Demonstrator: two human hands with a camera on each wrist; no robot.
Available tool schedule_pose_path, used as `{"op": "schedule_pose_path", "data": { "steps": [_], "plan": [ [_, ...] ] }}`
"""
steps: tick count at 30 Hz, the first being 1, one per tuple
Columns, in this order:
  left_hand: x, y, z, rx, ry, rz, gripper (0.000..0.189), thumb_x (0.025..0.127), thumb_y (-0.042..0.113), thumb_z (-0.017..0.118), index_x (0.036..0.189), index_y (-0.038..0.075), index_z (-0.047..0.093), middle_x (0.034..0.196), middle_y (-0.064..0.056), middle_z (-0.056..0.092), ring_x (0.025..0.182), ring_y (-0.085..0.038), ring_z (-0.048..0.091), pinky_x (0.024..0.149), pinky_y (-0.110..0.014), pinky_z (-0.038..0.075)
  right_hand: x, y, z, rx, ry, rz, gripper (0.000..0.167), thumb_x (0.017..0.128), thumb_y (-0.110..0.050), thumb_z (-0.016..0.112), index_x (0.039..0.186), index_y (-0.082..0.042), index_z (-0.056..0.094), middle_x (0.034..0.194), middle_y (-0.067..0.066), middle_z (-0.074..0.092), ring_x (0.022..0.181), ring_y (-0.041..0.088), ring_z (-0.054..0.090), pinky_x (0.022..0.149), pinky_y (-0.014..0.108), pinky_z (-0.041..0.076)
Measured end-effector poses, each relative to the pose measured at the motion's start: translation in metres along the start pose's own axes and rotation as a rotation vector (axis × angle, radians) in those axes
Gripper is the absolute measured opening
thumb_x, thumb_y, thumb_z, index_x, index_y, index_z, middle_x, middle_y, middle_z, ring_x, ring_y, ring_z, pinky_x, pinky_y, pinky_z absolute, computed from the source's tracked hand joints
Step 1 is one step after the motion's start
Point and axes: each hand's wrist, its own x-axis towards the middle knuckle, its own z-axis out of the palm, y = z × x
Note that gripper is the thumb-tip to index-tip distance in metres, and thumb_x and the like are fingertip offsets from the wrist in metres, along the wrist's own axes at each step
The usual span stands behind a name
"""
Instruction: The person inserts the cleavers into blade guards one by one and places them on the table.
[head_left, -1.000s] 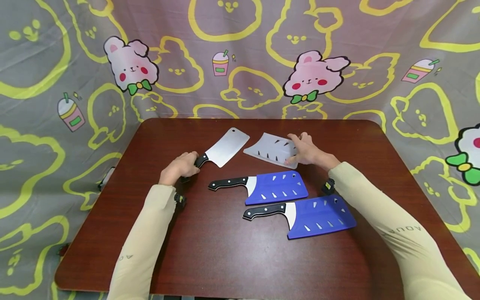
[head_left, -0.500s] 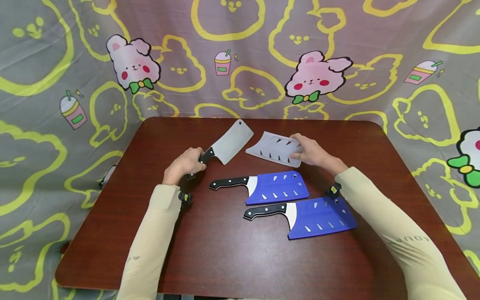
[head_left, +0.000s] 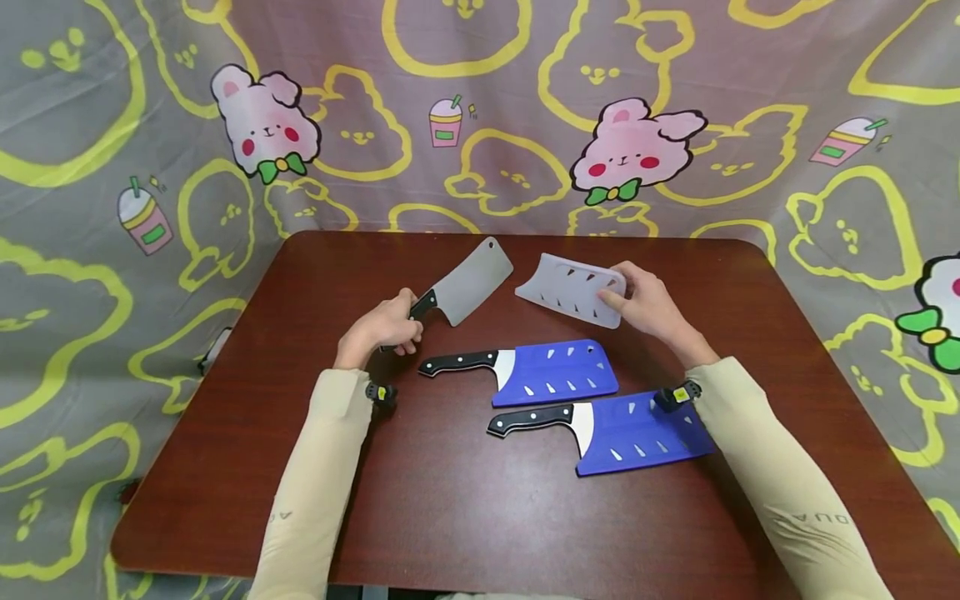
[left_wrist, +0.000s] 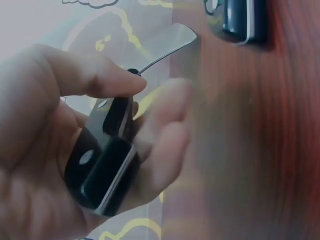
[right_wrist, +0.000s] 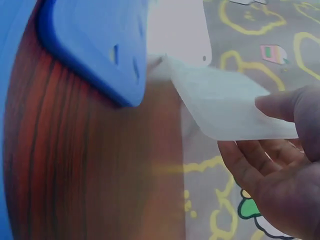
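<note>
My left hand grips the black riveted handle of a bare cleaver, whose blade points up and to the right, raised off the table. Thumb and curled fingers lie around that handle in the left wrist view. On the other side, my right hand pinches the end of a translucent white blade guard with slots, thumb on one face and fingers under the other. The guard's other end faces the cleaver blade, with a gap between them.
Two more cleavers lie on the brown table, a nearer one in a blue blade guard and a farther one in another blue guard. Both black handles point left. A patterned cloth hangs behind the table.
The cleaver has moved right and up in my left hand. My right hand has lifted the white guard and shifted it to the right. Both sheathed cleavers lie still.
</note>
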Motion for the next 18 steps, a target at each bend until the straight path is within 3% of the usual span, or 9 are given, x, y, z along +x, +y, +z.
{"op": "schedule_pose_path", "data": {
  "steps": [5,9,12,18],
  "plan": [
    [0.0,0.001,0.004,-0.032,0.027,0.027,0.031,0.093,0.01,0.051,0.121,0.003,0.038,0.076,-0.008,0.056,0.059,-0.017,0.058,0.057,-0.03,0.054,-0.006,-0.003,-0.007,0.06,0.099,-0.001,0.029,0.094,-0.019,0.066,0.117,-0.003,0.058,0.111,0.02,0.068,0.093,0.028,0.069,0.072,0.027,0.053],
    [-0.001,0.006,0.004,-0.042,0.039,0.045,0.029,0.092,0.012,0.053,0.117,0.004,0.041,0.067,-0.005,0.051,0.053,-0.017,0.052,0.054,-0.032,0.053,-0.01,-0.005,-0.013,0.096,0.138,-0.008,0.028,0.095,-0.021,0.065,0.115,-0.002,0.057,0.107,0.02,0.068,0.084,0.007,0.066,0.067,0.014,0.049],
    [-0.002,0.014,0.002,-0.059,0.054,0.063,0.029,0.092,0.013,0.054,0.118,0.006,0.043,0.066,-0.004,0.05,0.05,-0.018,0.049,0.054,-0.036,0.052,-0.012,-0.007,-0.018,0.107,0.17,-0.007,0.028,0.096,-0.022,0.064,0.113,-0.002,0.057,0.102,0.019,0.067,0.077,-0.004,0.06,0.065,0.013,0.048],
    [-0.008,0.028,-0.006,-0.125,0.089,0.129,0.029,0.094,0.019,0.055,0.118,0.007,0.044,0.071,-0.008,0.052,0.045,-0.017,0.044,0.048,-0.034,0.047,-0.015,-0.016,-0.028,0.122,0.253,-0.014,0.025,0.095,-0.021,0.065,0.109,-0.002,0.059,0.093,0.013,0.064,0.072,-0.004,0.057,0.063,0.012,0.046]
  ]
}}
